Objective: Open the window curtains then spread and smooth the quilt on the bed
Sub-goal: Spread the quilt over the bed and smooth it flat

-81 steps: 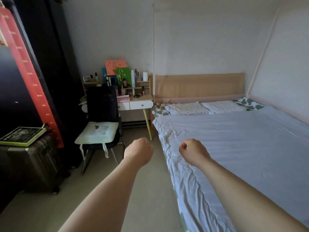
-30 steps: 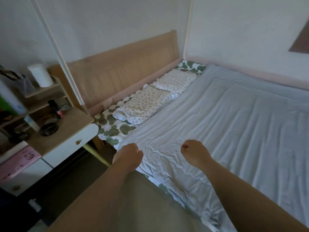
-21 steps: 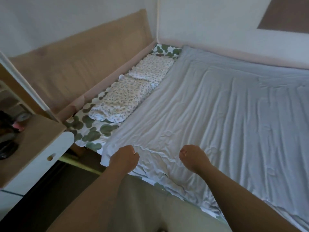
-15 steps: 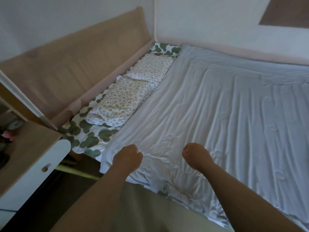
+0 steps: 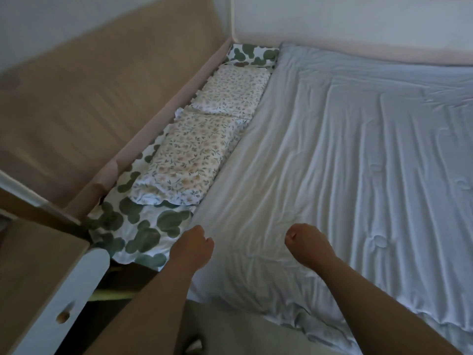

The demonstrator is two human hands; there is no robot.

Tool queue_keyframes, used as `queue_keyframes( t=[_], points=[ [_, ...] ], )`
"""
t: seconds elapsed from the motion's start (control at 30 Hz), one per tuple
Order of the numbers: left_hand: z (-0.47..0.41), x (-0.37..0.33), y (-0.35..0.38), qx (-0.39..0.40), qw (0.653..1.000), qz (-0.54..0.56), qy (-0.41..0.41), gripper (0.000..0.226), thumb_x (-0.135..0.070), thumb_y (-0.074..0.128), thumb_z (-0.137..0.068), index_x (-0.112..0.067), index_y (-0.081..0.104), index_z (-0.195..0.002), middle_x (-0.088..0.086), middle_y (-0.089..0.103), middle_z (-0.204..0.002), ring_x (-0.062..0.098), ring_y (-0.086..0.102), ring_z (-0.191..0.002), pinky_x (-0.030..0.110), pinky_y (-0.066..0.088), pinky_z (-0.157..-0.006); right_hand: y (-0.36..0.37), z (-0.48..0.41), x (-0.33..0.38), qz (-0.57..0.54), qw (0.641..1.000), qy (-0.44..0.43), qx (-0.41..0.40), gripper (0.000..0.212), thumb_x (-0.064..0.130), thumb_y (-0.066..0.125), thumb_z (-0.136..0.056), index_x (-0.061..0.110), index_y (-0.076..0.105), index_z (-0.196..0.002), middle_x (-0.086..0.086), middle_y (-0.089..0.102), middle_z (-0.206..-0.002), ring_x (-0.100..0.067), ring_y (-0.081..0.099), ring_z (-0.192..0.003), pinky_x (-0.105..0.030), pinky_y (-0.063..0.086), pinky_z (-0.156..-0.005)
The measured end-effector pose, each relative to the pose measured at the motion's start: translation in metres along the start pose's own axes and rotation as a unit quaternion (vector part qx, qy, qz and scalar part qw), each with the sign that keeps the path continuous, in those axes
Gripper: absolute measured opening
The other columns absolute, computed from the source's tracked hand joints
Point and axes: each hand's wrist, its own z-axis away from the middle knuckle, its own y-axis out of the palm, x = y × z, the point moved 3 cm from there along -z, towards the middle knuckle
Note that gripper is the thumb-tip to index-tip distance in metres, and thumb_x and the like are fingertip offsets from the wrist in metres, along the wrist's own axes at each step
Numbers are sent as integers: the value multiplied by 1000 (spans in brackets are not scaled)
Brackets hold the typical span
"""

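Down at the near edge, the left hand (image 5: 194, 248) sits right at the corner of the quilt (image 5: 345, 155), and the right hand (image 5: 307, 245) rests on the cloth nearby. Both are curled into fists, fingers together; whether any fabric is caught inside, I can't tell. The quilt lies spread across the bed (image 5: 169, 116), creases running lengthwise, near edge rumpled. Best play here, I'd say: hold the corner down and sweep flat palms outward along those ridges. Beyond that there's the spotted sheet (image 5: 143, 226), two floral pillows (image 5: 189, 162) touching, then the headboard (image 5: 102, 98).
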Motion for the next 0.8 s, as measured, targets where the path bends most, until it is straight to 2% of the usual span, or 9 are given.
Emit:
queue_keyframes(
  t=[0.1, 0.17, 0.23, 0.37, 0.47, 0.57, 0.63, 0.73, 0.8],
  points=[
    [-52, 26, 3, 26, 1000, 2, -1, 38, -30, 42, -97, -10, 44, -130, 10, 50, -133, 27, 51, -119, 33, 41, -95, 36, -29, 24, -3, 1000, 27, 15, 35, 20, 41, -93, 18, 37, -58, 3, 43, -63, -20, 49, -70, -26, 34, -65],
    [-88, 45, 9, 45, 999, 2, -8, 43, -30, 43, -96, -12, 41, -135, 10, 47, -137, 28, 50, -121, 35, 42, -99, 60, -50, 40, -15, 999, 41, 17, 28, 21, 42, -93, 13, 50, -68, -2, 56, -75, -25, 58, -81, -26, 38, -69],
    [-122, 64, 17, 59, 998, 7, -14, 47, -30, 44, -95, -13, 38, -138, 10, 46, -138, 29, 49, -121, 37, 43, -100, 84, -69, 54, -27, 998, 60, 16, 25, 21, 43, -93, 7, 63, -87, -8, 65, -94, -26, 61, -93, -29, 44, -76],
    [-177, 92, 39, 63, 997, 42, -25, 53, -24, 46, -96, -5, 31, -144, 15, 41, -144, 31, 45, -127, 35, 38, -102, 132, -96, 67, -61, 992, 105, 18, 25, 24, 43, -92, 11, 65, -90, -6, 67, -92, -24, 64, -88, -28, 47, -74],
    [-214, 106, 64, 62, 996, 48, -34, 57, -26, 46, -95, -5, 27, -145, 17, 39, -145, 34, 43, -129, 41, 37, -106, 164, -115, 67, -65, 990, 124, 16, 26, 28, 43, -93, 14, 65, -97, -4, 66, -97, -23, 63, -92, -32, 51, -82],
    [-247, 112, 91, 58, 995, 83, -14, 41, -28, 50, -91, -19, 35, -128, 14, 49, -129, 35, 51, -114, 48, 43, -98, 187, -129, 65, -63, 990, 130, 4, 26, 28, 44, -93, 15, 66, -100, -4, 68, -100, -23, 63, -94, -31, 50, -83],
    [-262, 105, 103, 55, 990, 129, 14, 27, -23, 53, -91, -22, 37, -112, 10, 51, -115, 33, 53, -102, 43, 45, -91, 199, -137, 63, -58, 990, 126, -1, 26, 27, 44, -93, 14, 66, -100, -4, 68, -100, -23, 63, -93, -31, 50, -82],
    [-276, 84, 109, 45, 982, 167, 71, 15, -14, 50, -92, -21, 40, -100, 2, 46, -99, 26, 50, -87, 36, 44, -79, 210, -143, 63, -46, 992, 117, -11, 26, 26, 44, -93, 15, 67, -98, -3, 68, -97, -21, 63, -91, -30, 49, -80],
    [-275, 70, 101, -6, 975, 181, 130, 17, -3, 46, -89, -19, 43, -93, 1, 47, -91, 23, 48, -80, 34, 41, -70, 213, -145, 65, -36, 993, 113, -17, 27, 26, 43, -93, 15, 67, -97, -2, 69, -95, -21, 63, -90, -30, 49, -79]
  ],
)
